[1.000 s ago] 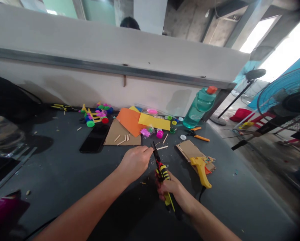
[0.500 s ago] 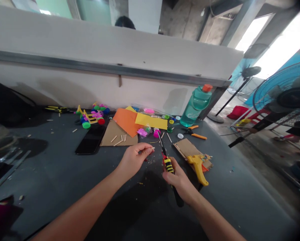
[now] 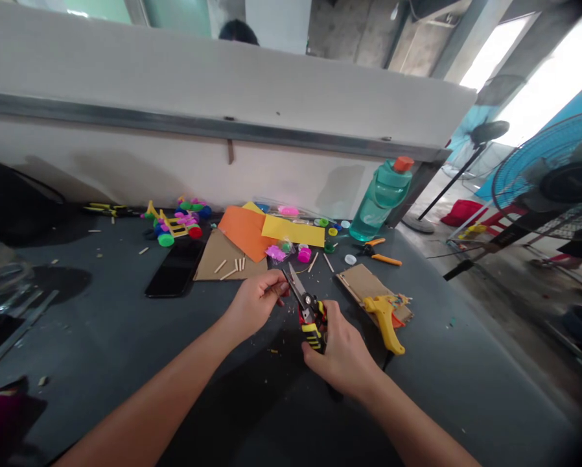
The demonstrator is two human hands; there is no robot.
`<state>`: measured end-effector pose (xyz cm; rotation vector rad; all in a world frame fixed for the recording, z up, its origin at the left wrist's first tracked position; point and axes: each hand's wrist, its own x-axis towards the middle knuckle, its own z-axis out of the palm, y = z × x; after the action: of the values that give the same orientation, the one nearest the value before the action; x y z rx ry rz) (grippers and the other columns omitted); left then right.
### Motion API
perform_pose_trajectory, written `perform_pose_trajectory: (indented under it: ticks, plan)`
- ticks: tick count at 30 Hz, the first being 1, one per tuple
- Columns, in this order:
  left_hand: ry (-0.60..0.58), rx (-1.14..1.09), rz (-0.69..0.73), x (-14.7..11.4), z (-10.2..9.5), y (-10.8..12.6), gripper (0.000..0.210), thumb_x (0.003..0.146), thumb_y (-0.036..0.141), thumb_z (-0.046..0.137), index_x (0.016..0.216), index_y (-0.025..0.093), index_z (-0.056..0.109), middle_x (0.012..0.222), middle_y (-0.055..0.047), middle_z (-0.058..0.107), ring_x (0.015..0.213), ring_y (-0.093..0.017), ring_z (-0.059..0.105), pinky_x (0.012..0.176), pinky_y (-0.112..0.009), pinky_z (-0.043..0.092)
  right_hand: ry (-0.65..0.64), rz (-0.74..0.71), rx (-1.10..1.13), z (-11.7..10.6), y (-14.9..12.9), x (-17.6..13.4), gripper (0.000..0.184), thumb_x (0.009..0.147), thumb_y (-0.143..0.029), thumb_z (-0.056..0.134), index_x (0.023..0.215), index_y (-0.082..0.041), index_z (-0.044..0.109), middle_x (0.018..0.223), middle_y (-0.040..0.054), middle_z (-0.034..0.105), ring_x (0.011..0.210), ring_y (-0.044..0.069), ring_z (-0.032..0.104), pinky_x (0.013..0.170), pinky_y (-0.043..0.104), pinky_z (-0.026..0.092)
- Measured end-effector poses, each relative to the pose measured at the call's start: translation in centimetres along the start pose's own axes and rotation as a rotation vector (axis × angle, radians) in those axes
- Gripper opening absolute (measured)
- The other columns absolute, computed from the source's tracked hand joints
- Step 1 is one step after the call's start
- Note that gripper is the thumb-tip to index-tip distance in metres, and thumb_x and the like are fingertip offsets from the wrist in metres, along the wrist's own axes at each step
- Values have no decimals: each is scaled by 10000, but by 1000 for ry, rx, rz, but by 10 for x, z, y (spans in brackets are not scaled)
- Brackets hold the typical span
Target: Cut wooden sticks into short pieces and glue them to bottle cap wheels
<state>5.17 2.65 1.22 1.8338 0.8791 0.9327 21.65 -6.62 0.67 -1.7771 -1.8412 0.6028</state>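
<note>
Left of the yellow plastic pistol-shaped glue gun [image 3: 387, 324], I have yellow-and-black-handled metal scissors [image 3: 309, 305] gripped in the right hand [image 3: 342, 350], blades parted, the left hand [image 3: 255, 301] pinched near their tips, contents hidden.

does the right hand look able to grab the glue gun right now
Probably not as is: the right hand holds the scissors, though nothing seems to stand between it and the glue gun.

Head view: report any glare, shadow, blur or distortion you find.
In the head view, the opening at upper right is blown out to white; in the head view, a soft shadow falls on the partition left of the bottle; toward the head view's edges, shapes stretch and smear, the clear object at far left included, while the scissors look fairly crisp.
</note>
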Motion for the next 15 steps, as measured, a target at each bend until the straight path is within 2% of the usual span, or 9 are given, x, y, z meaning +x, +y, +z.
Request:
perform_pose_trajectory:
  ticks: [5, 15]
  plan:
    - [-19, 23, 37, -1, -2, -6, 216, 862, 229, 425, 690, 148, 529, 633, 7, 501, 581, -104, 501, 557, -239, 446, 49, -51, -78, 4, 4, -1, 379, 667, -280, 535, 994, -185, 368, 846, 49, 535, 721, 193, 521, 635, 293, 367]
    - [8, 158, 118, -1, -8, -1, 265, 839, 191, 449, 580, 149, 489, 571, 12, 492, 566, -105, 477, 541, -226, 390, 11, -67, -160, 3, 1, -4, 284, 692, -305, 491, 900, -197, 330, 783, 37, 517, 631, 174, 512, 551, 265, 320]
